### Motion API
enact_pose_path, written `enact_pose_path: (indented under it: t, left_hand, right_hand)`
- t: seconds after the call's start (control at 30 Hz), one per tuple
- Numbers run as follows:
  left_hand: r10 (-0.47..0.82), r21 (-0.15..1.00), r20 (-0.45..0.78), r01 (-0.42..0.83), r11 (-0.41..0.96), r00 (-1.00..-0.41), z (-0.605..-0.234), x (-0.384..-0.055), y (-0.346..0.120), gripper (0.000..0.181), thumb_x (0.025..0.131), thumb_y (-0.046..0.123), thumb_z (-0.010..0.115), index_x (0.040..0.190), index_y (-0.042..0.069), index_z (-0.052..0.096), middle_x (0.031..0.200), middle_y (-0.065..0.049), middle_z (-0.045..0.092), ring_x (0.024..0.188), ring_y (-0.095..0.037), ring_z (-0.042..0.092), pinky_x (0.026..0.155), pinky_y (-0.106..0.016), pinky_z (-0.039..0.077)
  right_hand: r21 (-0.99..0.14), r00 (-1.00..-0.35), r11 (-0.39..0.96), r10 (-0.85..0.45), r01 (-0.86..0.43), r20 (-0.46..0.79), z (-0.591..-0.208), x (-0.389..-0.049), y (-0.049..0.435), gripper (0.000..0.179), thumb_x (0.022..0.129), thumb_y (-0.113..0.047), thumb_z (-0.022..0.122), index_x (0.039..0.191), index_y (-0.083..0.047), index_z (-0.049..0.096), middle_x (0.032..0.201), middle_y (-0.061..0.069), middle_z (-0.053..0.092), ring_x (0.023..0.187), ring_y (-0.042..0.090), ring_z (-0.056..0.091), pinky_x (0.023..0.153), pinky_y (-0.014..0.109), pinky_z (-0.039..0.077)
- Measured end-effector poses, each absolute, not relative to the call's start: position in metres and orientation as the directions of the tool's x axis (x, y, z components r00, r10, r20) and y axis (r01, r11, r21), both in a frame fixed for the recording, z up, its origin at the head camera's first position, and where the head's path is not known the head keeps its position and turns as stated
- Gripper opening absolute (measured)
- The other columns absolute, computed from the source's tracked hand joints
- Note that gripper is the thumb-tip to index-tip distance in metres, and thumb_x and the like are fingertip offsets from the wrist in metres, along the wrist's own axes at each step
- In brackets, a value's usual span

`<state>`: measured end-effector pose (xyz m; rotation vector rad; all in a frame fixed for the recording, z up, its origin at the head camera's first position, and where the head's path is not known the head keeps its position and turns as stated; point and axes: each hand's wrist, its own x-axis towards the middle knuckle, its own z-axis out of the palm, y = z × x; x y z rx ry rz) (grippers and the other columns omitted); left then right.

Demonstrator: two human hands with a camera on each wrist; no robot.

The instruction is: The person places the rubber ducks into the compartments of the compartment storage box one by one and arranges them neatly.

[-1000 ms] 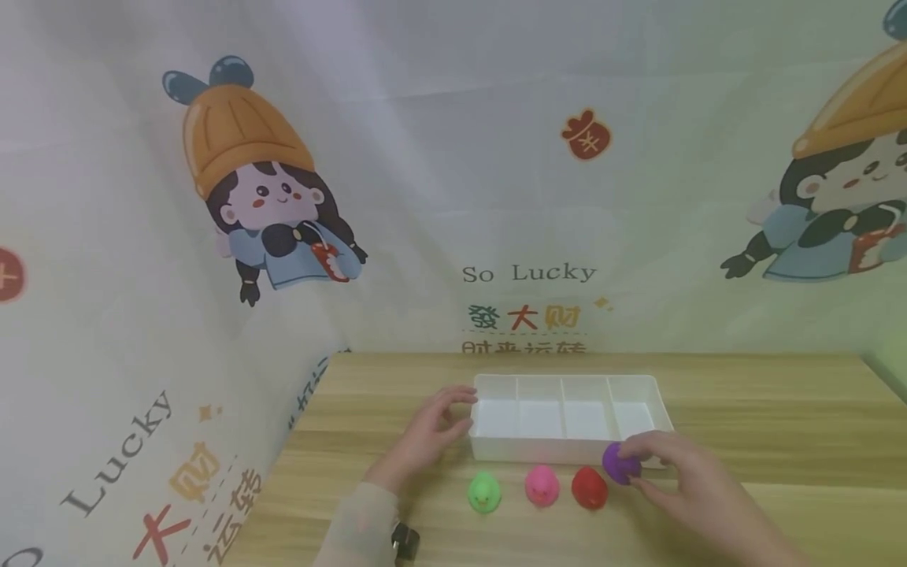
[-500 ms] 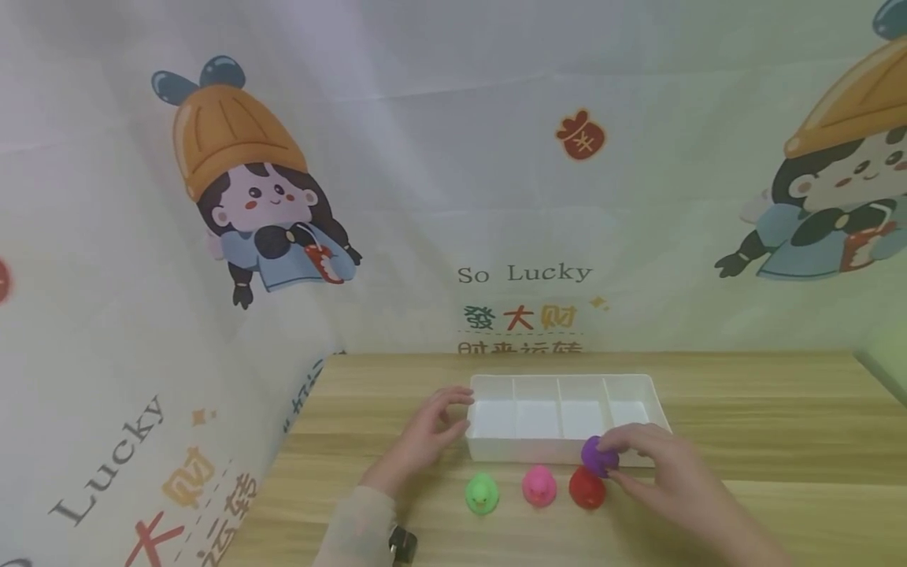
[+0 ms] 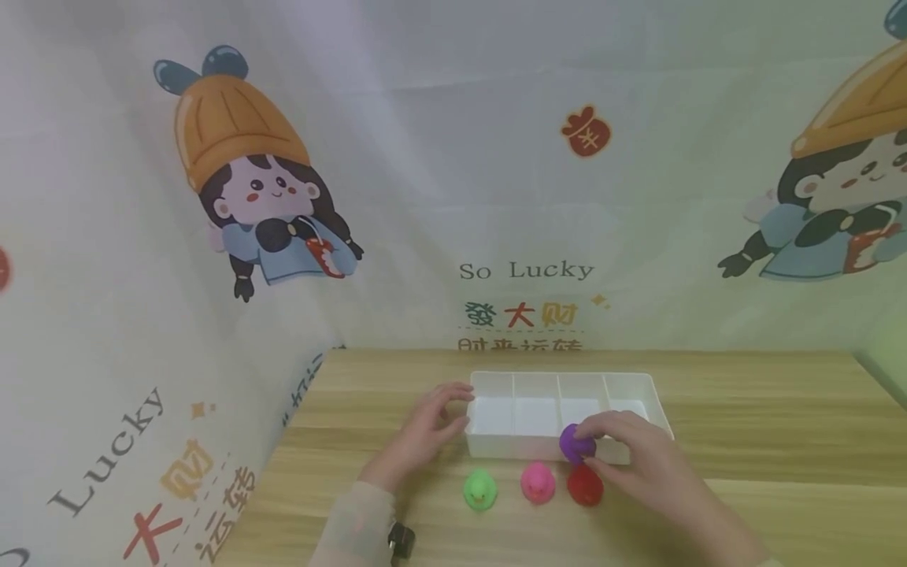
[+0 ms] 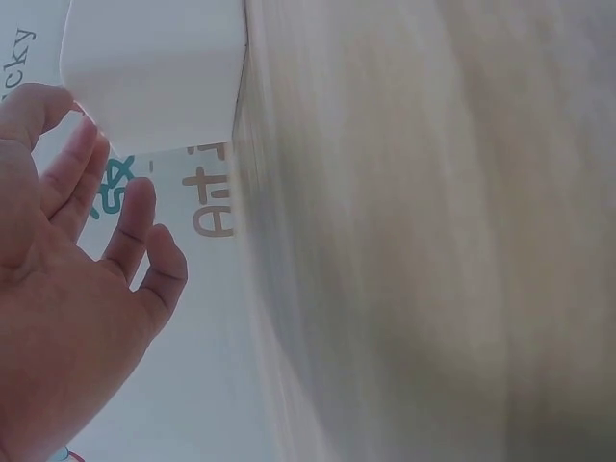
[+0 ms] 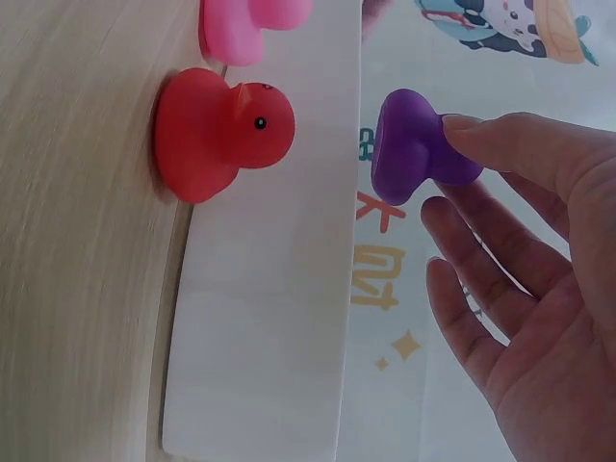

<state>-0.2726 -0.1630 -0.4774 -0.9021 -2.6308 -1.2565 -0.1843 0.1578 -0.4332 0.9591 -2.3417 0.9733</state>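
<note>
Between thumb and fingers, my right hand point(image 3: 641, 457) pinches a purple rubber duck point(image 5: 409, 144), raised just above the rim of a white divided box point(image 3: 506, 447) in the right wrist view. My left hand point(image 3: 425, 429) rests its fingertips against the box's left end, fingers loosely bent; the left wrist view shows them at the box's corner. In front of the box, a green duck point(image 3: 479, 490), a pink duck point(image 3: 538, 482) and a red duck point(image 3: 585, 486) stand in a row on the table. The right hand hides part of the box's right-hand compartments.
The wood-grain table point(image 3: 772, 433) extends on both sides of the box. Behind and to the left hangs a printed cloth point(image 3: 425, 157) with cartoon figures and lettering. A small black object point(image 3: 401, 541) sits by the left sleeve point(image 3: 353, 526).
My right hand has carried the purple duck leftward and slightly up, from right of the red duck to above it at the box's front rim. The left hand stays at the box's end.
</note>
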Motion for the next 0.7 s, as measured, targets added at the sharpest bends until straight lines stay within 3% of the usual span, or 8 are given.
enact_pose_path:
  t: [0.37, 0.7]
  left_hand:
    - [0.468, 0.684, 0.323, 0.545, 0.485, -0.822, -0.479, -0.275, -0.163, 0.032, 0.086, 0.015, 0.058, 0.117, 0.015, 0.051, 0.131, 0.005, 0.04, 0.106, -0.019, 0.043, 0.082, -0.035, 0.04]
    - [0.472, 0.672, 0.328, 0.553, 0.493, -0.819, -0.479, -0.275, -0.163, 0.032, 0.085, 0.015, 0.058, 0.116, 0.013, 0.051, 0.13, 0.003, 0.041, 0.104, -0.015, 0.043, 0.08, -0.033, 0.041]
  right_hand:
    - [-0.399, -0.602, 0.472, -0.441, -0.786, 0.665, -0.429, -0.195, 0.144, 0.037, 0.066, -0.005, 0.073, 0.098, -0.02, 0.061, 0.095, -0.013, 0.059, 0.09, 0.008, 0.052, 0.082, 0.015, 0.035]
    - [-0.396, -0.621, 0.5, -0.449, -0.771, 0.642, -0.426, -0.203, 0.131, 0.033, 0.067, -0.008, 0.074, 0.094, -0.019, 0.061, 0.093, -0.013, 0.059, 0.088, 0.006, 0.051, 0.081, 0.015, 0.037]
